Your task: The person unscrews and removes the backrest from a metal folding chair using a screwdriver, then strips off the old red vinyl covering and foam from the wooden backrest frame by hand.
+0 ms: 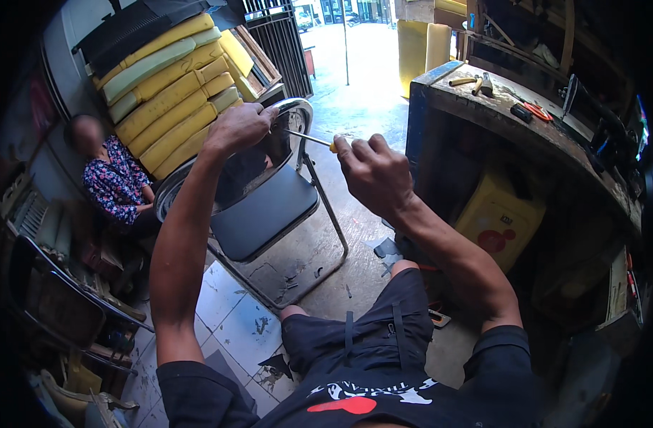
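A folding chair [266, 214] with a dark grey seat and a bent metal tube frame stands in front of me. My left hand [242, 130] is closed at the upper part of its backrest, with the fingertips partly hidden. In my right hand [375, 171] is a screwdriver [308, 137], its yellow handle mostly covered by my fingers. The metal shaft points left at the backrest, close to my left fingers. Whether the tip touches a screw is too small to tell.
A stack of yellow foam pads [176, 93] rises behind the chair. A person [119, 171] in a flowered shirt sits at the left. On the right, a workbench [447, 75] carries a hammer [487, 85] and red-handled pliers [537, 111]. Dark scraps [276, 367] lie on the floor.
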Motion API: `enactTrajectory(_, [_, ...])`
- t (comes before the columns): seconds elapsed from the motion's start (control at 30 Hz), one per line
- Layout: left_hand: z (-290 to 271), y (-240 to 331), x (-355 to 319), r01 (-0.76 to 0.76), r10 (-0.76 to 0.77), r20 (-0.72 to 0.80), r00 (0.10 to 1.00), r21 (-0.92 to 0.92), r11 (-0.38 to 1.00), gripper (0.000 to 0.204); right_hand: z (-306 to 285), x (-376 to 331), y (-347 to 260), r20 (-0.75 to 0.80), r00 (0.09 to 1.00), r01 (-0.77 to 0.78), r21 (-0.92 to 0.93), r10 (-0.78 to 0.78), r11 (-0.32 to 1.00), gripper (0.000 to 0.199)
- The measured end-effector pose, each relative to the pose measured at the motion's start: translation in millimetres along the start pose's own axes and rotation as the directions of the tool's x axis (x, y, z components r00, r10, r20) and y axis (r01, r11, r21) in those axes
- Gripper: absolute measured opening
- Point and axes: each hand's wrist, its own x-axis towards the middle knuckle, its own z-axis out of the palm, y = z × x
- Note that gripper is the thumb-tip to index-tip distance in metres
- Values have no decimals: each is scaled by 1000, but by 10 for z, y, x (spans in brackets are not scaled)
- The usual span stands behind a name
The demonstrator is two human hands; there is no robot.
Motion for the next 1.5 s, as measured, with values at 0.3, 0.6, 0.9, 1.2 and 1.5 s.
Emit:
enactTrajectory(0.3, [-47,-117,291,-7,39,272,961,-118,993,65,-398,453,84,876,437,-870,354,203,344,43])
enactTrajectory(0.6, [-56,13,282,56,-45,148,988,-67,996,61,-166,197,-32,484,860,-290,200,163,936,32])
enactTrajectory(0.9, [-67,10,181,76,-63,114,992,-119,990,57,-211,142,-8,545,798,-509,379,258,773,38])
enactTrajectory(1.2, [-181,-24,192,-13,51,180,982,-205,979,50,-167,199,13,578,777,-528,385,248,757,39])
enactTrajectory(1.5, [-127,-113,214,-2,40,184,982,-205,979,49,-93,261,137,859,479,-861,419,181,288,43])
